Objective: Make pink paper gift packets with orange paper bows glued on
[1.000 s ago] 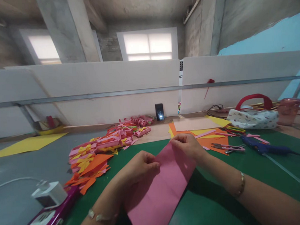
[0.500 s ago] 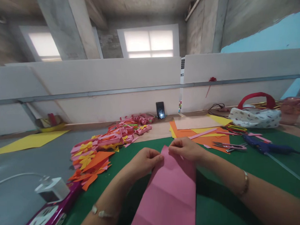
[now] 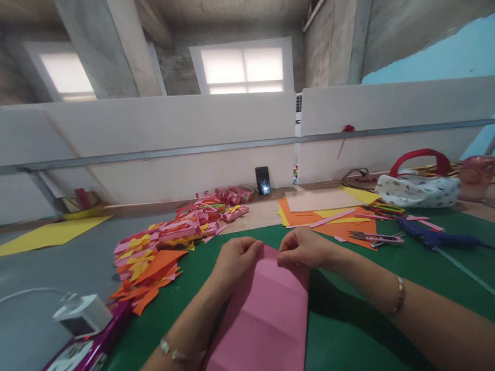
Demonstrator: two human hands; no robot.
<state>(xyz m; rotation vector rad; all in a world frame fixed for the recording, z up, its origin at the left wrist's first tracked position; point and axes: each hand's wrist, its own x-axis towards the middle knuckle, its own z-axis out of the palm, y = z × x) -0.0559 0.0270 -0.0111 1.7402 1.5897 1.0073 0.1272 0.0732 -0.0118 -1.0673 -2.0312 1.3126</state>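
Two bare forearms, no sleeves in view. On the wrist of the left hand [image 3: 234, 258], a thin pale bracelet [image 3: 175, 352] with small whitish beads or links, loosely fitted. On the wrist of the right hand [image 3: 305, 247], a slim gold-toned bangle [image 3: 398, 296], smooth and shiny. No rings or watch visible; fingernails too small to make out.

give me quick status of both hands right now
Left hand: closed, pinching the far edge of the pink paper.
Right hand: closed, pinching the same edge of the pink paper beside the left.
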